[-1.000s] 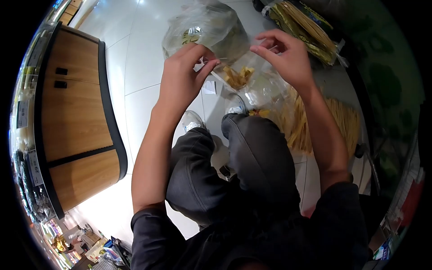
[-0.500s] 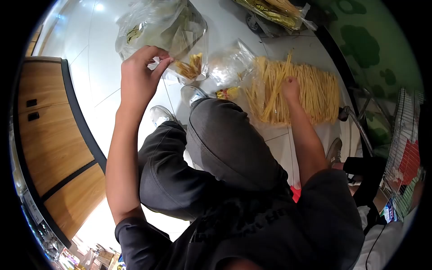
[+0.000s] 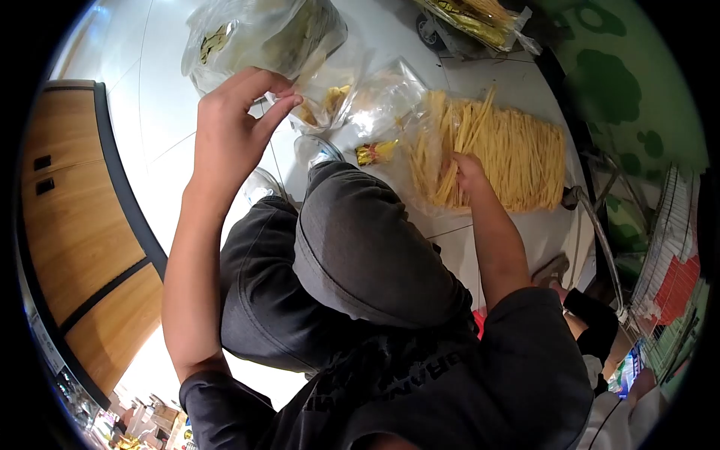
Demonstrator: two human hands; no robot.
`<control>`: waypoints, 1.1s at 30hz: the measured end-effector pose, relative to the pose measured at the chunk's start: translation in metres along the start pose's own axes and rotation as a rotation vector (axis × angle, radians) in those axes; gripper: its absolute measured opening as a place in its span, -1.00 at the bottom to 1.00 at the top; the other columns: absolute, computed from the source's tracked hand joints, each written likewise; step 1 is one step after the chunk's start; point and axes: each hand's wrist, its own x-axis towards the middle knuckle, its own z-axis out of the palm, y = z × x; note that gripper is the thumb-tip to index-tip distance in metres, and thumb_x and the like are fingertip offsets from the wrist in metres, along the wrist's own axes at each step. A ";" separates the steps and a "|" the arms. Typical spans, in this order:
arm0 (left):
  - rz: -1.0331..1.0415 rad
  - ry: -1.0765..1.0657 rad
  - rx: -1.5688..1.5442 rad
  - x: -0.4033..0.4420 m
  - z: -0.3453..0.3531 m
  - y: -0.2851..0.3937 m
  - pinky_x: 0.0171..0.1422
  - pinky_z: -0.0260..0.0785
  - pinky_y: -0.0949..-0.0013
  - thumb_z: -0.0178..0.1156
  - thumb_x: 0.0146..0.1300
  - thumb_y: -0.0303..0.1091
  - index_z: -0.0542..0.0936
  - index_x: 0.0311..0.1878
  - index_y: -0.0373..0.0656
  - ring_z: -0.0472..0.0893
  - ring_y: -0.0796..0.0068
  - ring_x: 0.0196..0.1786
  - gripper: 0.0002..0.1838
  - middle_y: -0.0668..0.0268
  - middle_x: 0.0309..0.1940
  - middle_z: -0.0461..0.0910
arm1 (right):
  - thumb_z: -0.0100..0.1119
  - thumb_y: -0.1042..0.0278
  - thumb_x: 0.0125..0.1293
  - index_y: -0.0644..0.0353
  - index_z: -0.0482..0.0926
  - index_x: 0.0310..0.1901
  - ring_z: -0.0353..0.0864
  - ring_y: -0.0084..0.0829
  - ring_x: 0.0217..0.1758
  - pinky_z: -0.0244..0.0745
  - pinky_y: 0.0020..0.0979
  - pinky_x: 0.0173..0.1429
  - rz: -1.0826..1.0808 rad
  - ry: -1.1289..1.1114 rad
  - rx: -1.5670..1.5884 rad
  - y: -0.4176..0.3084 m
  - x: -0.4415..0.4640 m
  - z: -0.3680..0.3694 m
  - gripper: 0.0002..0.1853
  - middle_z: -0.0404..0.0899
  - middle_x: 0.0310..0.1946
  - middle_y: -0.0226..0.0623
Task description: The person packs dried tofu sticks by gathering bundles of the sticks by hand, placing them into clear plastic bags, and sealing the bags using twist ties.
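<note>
My left hand (image 3: 244, 112) is raised at the upper left with thumb and forefinger pinched at the edge of a small clear bag (image 3: 322, 90) that has some yellow strips at its bottom. My right hand (image 3: 469, 172) is closed at the left part of a wide pile of yellow dried strips (image 3: 521, 157) on the floor; its fingers are on some of the strips. Between the hands lie a crumpled clear plastic bag (image 3: 386, 97) and a small gold and red packet (image 3: 376, 152).
A large translucent bag (image 3: 262, 37) stands at the top. Gold packages (image 3: 480, 26) rest on a wheeled cart. At left is a wooden cabinet (image 3: 82, 225). A wire basket (image 3: 667, 262) and another person's leg and shoe (image 3: 553, 270) are at right.
My right hand went from beside the small bag down to the pile of strips, then shifted left over it. The view turned right. My left hand stays pinched near the small bag.
</note>
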 end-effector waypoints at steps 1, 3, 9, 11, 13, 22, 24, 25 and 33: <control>-0.011 -0.011 -0.022 0.001 0.000 0.002 -0.04 0.56 0.35 0.48 0.20 -0.42 0.69 -0.24 -0.29 0.75 0.32 -0.16 -0.82 0.21 -0.22 0.76 | 0.22 0.46 0.41 0.31 0.56 0.04 0.65 -0.24 -0.26 0.63 -0.21 -0.24 0.003 -0.001 -0.005 0.000 0.002 -0.002 -0.77 0.63 -0.22 -0.15; -0.022 -0.021 -0.042 0.000 0.001 0.001 -0.04 0.56 0.34 0.47 0.20 -0.42 0.69 -0.23 -0.29 0.75 0.31 -0.16 -0.83 0.20 -0.22 0.76 | 0.16 0.44 0.43 0.23 0.54 -0.15 0.57 -0.29 -0.37 0.58 -0.22 -0.30 -0.103 0.066 -0.033 -0.001 0.002 -0.004 -0.93 0.55 -0.39 -0.21; 0.059 -0.009 -0.044 0.001 0.003 -0.005 -0.44 0.50 0.36 0.45 0.23 -0.42 0.69 -0.23 -0.24 0.69 0.31 -0.35 -0.86 0.26 -0.27 0.72 | 0.08 0.19 0.53 0.15 0.54 -0.17 0.46 -0.33 -0.46 0.53 -0.21 -0.35 0.070 -0.044 0.124 -0.014 -0.024 0.001 -0.79 0.49 -0.42 -0.28; 0.045 -0.021 -0.037 0.001 0.004 -0.006 -0.44 0.49 0.37 0.46 0.22 -0.42 0.68 -0.23 -0.24 0.68 0.31 -0.36 -0.85 0.26 -0.27 0.72 | 0.08 0.16 0.53 0.15 0.55 -0.16 0.47 -0.34 -0.45 0.52 -0.22 -0.34 0.034 0.035 0.141 0.000 -0.032 0.011 -0.77 0.51 -0.42 -0.29; 0.050 -0.026 -0.032 0.001 0.005 -0.005 -0.44 0.49 0.37 0.46 0.22 -0.43 0.68 -0.23 -0.24 0.68 0.32 -0.36 -0.85 0.26 -0.27 0.72 | 0.08 0.14 0.53 0.15 0.56 -0.14 0.48 -0.36 -0.44 0.52 -0.24 -0.34 -0.002 0.113 0.155 0.007 -0.036 0.012 -0.76 0.52 -0.41 -0.31; 0.050 -0.017 -0.015 0.000 0.004 -0.006 -0.31 0.60 0.34 0.46 0.22 -0.44 0.70 -0.21 -0.24 0.74 0.30 -0.20 -0.86 0.25 -0.26 0.74 | 0.18 0.29 0.49 0.23 0.56 -0.06 0.71 -0.40 -0.34 0.53 -0.37 -0.36 -0.367 0.424 -0.341 0.026 -0.034 -0.046 -0.82 0.70 -0.23 -0.22; 0.046 -0.025 -0.016 0.000 0.004 -0.005 -0.28 0.62 0.33 0.46 0.21 -0.44 0.70 -0.21 -0.25 0.75 0.29 -0.17 -0.85 0.24 -0.26 0.75 | 0.15 0.27 0.54 0.22 0.58 -0.04 0.75 -0.43 -0.25 0.54 -0.41 -0.34 -0.472 0.370 -0.319 0.032 -0.048 -0.071 -0.81 0.73 -0.16 -0.22; 0.018 -0.034 -0.027 0.000 0.004 -0.004 -0.15 0.60 0.33 0.46 0.21 -0.46 0.69 -0.21 -0.27 0.75 0.31 -0.16 -0.85 0.23 -0.24 0.75 | 0.15 0.27 0.54 0.22 0.58 -0.04 0.75 -0.43 -0.25 0.54 -0.41 -0.34 -0.469 0.375 -0.319 0.034 -0.065 -0.078 -0.81 0.73 -0.16 -0.22; -0.073 -0.066 -0.029 -0.002 0.003 -0.006 -0.28 0.58 0.45 0.43 0.28 -0.47 0.70 -0.16 -0.28 0.73 0.49 -0.05 -0.86 0.27 -0.15 0.77 | 0.20 0.25 0.54 0.25 0.61 0.03 0.72 -0.52 -0.24 0.62 -0.50 -0.19 -0.676 0.526 -0.653 -0.047 -0.219 -0.143 -0.76 0.72 -0.20 -0.36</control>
